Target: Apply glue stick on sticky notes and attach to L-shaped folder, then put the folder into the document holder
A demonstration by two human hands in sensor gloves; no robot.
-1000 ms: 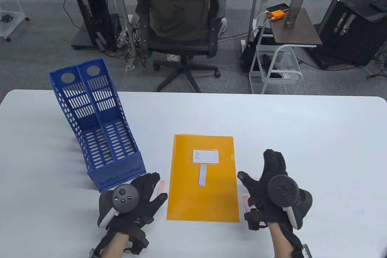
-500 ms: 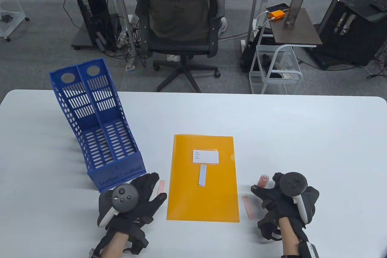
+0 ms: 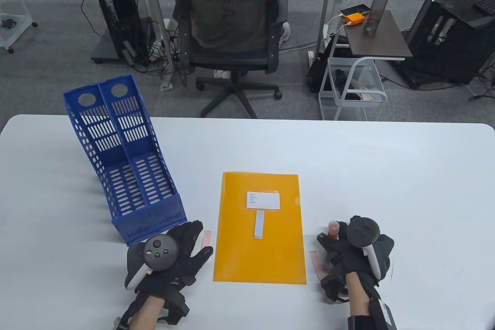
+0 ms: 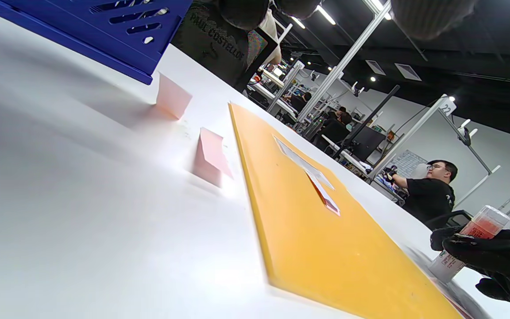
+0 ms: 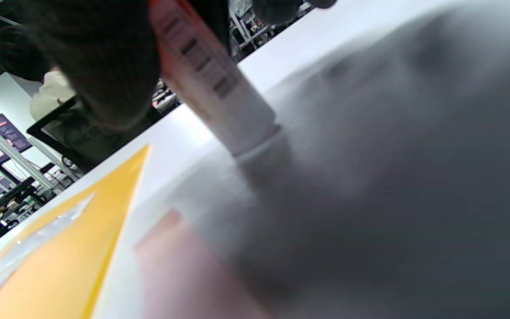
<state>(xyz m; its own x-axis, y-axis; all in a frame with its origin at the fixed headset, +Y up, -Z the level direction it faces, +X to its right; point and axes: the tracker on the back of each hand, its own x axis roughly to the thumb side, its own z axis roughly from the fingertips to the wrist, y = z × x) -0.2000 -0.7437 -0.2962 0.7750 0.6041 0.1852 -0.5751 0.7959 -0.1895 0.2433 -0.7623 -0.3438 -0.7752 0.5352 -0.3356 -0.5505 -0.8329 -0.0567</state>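
Progress: early, I judge. My right hand (image 3: 350,252) grips the red-and-white glue stick (image 3: 333,229) upright beside a pink sticky note (image 3: 316,264). Left hand (image 3: 174,254) lies flat, fingers relaxed. Orange L-shaped plastic folder (image 3: 260,252) lies mid-table; blue slotted document holder (image 3: 127,167) holds no folder yet.

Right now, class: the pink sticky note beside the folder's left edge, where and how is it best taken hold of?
Probably by its raised free edge: the sticky note stands curled up off the table, so a thumb-and-finger pinch fits there. Come from the left, where the left hand already lies; the orange folder sits close on its right.
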